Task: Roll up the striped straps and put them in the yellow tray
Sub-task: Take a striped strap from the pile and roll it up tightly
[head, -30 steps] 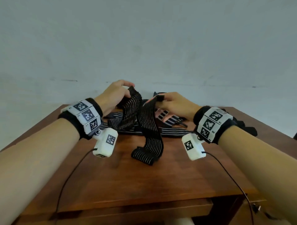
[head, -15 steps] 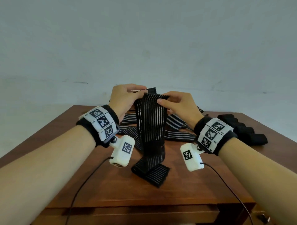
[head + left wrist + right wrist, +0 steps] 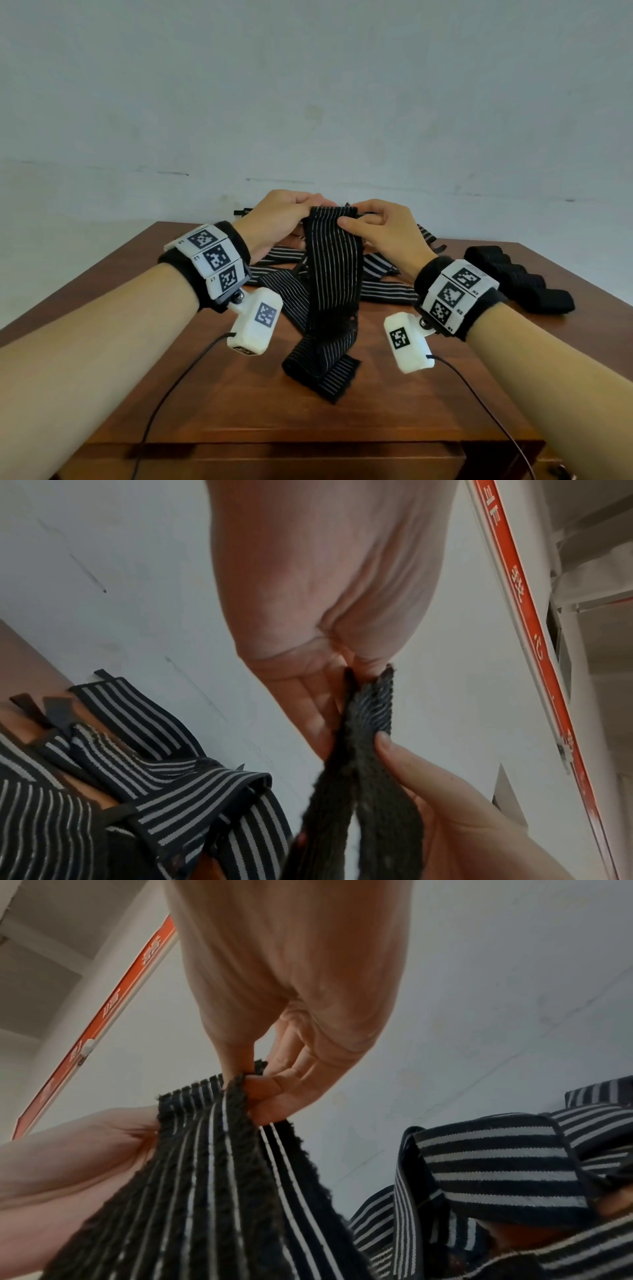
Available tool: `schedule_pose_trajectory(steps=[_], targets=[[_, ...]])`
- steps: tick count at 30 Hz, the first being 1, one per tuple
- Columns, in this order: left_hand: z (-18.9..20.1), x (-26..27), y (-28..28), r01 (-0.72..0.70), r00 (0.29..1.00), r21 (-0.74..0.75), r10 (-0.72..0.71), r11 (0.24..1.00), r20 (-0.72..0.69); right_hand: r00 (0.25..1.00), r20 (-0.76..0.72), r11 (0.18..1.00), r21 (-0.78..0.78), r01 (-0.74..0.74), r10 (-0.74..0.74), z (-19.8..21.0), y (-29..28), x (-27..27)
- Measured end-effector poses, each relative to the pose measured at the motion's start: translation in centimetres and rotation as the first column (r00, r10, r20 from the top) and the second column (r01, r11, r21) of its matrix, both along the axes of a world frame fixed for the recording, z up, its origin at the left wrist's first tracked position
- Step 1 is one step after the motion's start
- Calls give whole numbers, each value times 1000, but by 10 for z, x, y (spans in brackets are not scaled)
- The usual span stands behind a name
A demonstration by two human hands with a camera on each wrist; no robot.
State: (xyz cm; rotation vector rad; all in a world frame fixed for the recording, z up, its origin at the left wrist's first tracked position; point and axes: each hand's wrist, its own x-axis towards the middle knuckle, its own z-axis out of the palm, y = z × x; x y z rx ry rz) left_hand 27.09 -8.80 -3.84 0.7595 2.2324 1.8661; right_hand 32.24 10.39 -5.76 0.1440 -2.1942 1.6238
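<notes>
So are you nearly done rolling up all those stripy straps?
Not nearly. Done: nothing that shows; the yellow tray is out of view. In hand: the left hand and right hand pinch the top end of one striped strap, which hangs unrolled to the table. Left: rolling it, plus the loose straps behind.

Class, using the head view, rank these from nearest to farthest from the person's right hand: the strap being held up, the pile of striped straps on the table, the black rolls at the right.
1. The held strap: pinched at its top edge by the right hand.
2. The pile of striped straps: on the table, just under and behind that hand.
3. The black rolls: farther right, near the table's edge.
</notes>
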Motion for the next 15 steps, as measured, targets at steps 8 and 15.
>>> schedule_pose_trajectory(steps=[8,15], targets=[[3,4,-6,73,989,-110,-86,991,-118,1000,-9,998,57,13,-12,0,3,3],[4,3,-8,96,987,-164,-116,982,-112,997,-78,994,110,8,1,-4,5,6]])
